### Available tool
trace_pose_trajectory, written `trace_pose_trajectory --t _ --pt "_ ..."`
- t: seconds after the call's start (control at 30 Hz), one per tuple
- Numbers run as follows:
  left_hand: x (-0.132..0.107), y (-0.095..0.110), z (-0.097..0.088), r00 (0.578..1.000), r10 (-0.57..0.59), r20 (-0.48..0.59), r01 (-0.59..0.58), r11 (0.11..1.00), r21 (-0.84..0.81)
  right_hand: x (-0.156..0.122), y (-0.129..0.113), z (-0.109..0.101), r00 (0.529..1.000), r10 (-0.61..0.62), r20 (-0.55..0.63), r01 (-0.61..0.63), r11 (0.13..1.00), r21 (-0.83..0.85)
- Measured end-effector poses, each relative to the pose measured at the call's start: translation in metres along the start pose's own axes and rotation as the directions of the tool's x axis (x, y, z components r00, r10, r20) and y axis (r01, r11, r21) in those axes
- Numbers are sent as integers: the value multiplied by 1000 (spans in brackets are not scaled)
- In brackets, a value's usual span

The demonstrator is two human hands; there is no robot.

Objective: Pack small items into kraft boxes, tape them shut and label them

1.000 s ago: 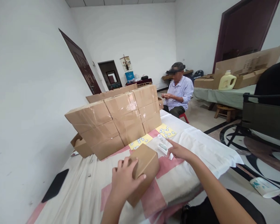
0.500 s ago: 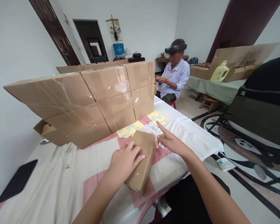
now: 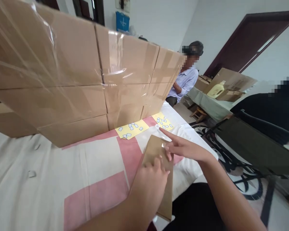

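Note:
A slim brown cardboard box (image 3: 167,189) lies closed on the tabletop in front of me. My left hand (image 3: 153,176) rests on its upper face, fingers bent and apart, thumb toward the right edge. Over the box's far right part is my right hand (image 3: 183,148), its index finger stretched out and the others curled beneath. A small shiny clear patch (image 3: 163,145) shows on the box beside those curled fingers; I cannot tell whether they touch it. Just past the index fingertip sits a small whitish ring-shaped thing (image 3: 157,127), partly hidden.
Tape-wrapped cartons (image 3: 77,64) form a wall along the table's far side. Two yellow sheets with small outlined shapes, a nearer one (image 3: 135,131) and a farther one (image 3: 164,122), lie before it. Another person (image 3: 186,80) sits beyond, and a dark folding chair (image 3: 260,141) stands right.
The view has tipped down and shifted closer to the carton wall. My right hand has come over the far end of the box. The left hand's fingers are more bent.

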State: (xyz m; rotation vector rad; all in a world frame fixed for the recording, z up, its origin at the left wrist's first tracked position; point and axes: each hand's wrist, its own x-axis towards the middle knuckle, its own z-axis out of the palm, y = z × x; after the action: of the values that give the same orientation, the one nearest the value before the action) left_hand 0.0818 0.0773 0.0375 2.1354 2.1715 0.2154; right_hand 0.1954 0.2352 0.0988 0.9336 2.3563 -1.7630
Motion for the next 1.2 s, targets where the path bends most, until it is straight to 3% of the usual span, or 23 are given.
trace_pose_trajectory --t 0.13,0.23,0.43,0.67,0.87,1.03,1.2 --pt "5 -4 -7 987 -23 157 50 985 -167 28 -14 0 966 257 -25 -258 959 -120" --pt "7 -7 -13 982 29 188 17 970 -242 37 -14 1 925 378 -32 -379 920 -97" --pt "6 -15 -17 979 134 155 -87 957 -276 38 -19 4 900 431 -57 -434 900 -44" --pt "5 -9 -13 987 115 109 -85 964 -251 39 -25 14 921 385 -58 -374 916 143" --pt "6 -7 -20 979 106 172 -64 970 -235 43 -26 22 870 464 -169 -465 885 35" --pt "1 -10 -19 983 115 144 -85 975 -203 45 -36 24 837 524 -161 -535 844 -36" --pt "-5 -13 -20 987 103 122 -78 977 -197 43 -37 18 766 610 -203 -638 760 -126"
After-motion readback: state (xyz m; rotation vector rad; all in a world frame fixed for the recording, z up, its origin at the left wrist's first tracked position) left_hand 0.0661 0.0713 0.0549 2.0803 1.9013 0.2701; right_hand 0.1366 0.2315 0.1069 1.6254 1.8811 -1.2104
